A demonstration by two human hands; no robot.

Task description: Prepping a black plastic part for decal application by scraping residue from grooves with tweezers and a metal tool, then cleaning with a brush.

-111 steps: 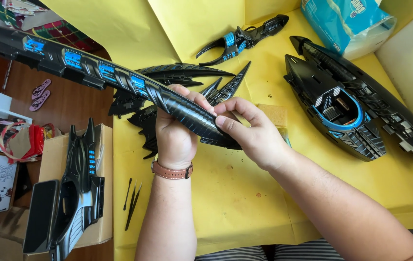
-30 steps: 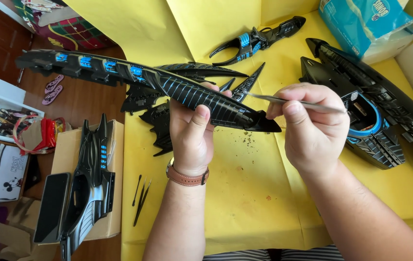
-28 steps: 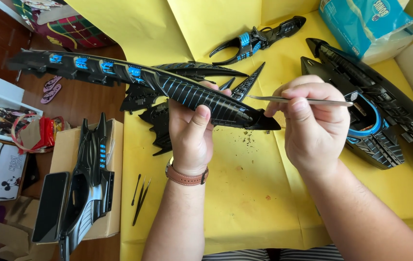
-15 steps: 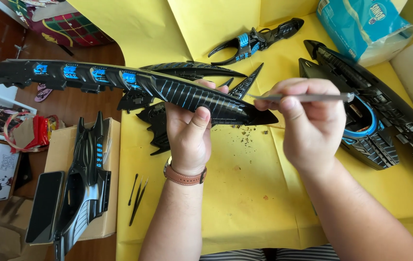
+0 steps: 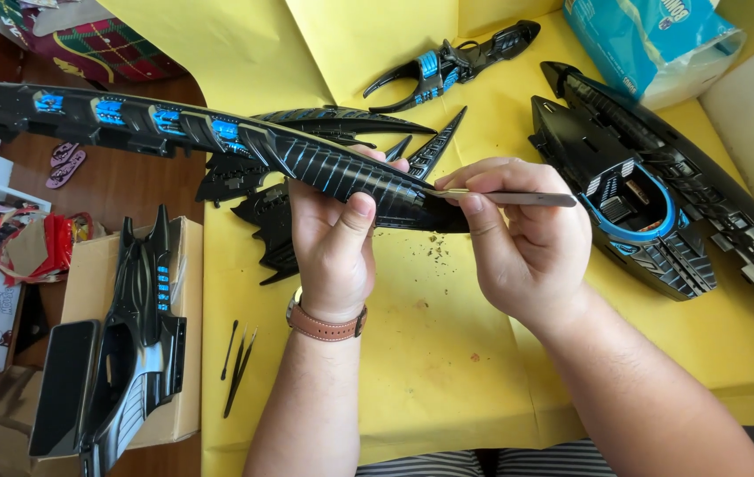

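While left hand (image 5: 335, 243) clamps long black model part (image 5: 218, 146) mid-span, right hand (image 5: 527, 243) pinches metal file (image 5: 505, 197); part looks rigid, light, thin tips fragile.

Head view, close, straight down

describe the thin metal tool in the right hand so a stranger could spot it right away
On the yellow paper sheet, find the long black blue-striped model part held by the left hand. The right hand pinches a slim silver file against it, the only bare-metal thing among black parts.
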